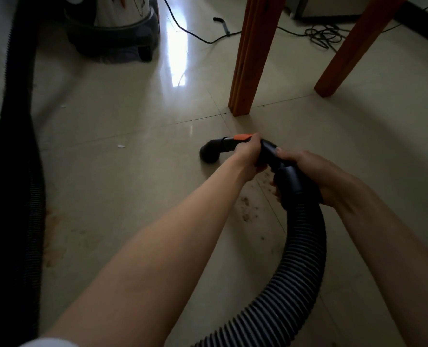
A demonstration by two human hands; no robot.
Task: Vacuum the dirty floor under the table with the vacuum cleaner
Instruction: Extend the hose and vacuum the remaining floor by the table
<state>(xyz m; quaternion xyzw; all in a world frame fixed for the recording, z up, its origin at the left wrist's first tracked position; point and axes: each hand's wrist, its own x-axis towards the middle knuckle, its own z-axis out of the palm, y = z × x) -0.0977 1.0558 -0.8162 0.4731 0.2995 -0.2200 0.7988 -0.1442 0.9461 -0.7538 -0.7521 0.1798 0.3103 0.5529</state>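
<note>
Head view shows no readable brand or writing; the vacuum cleaner [112, 23] at top left carries only blurred orange marks on its metal drum. Both hands grip the black hose handle [270, 156]: the left hand [248, 156] curls round it just behind the orange slider [243, 137], the right hand [308, 174] wraps the cuff where the ribbed hose [305, 259] begins. The nozzle [211, 152] sits low over the tiled floor [132, 186], just short of the near table leg [253, 53]. Brown crumbs [248, 209] lie under the hands. A second leg [353, 46] stands right, a power cord [323, 35] tangled beyond.
</note>
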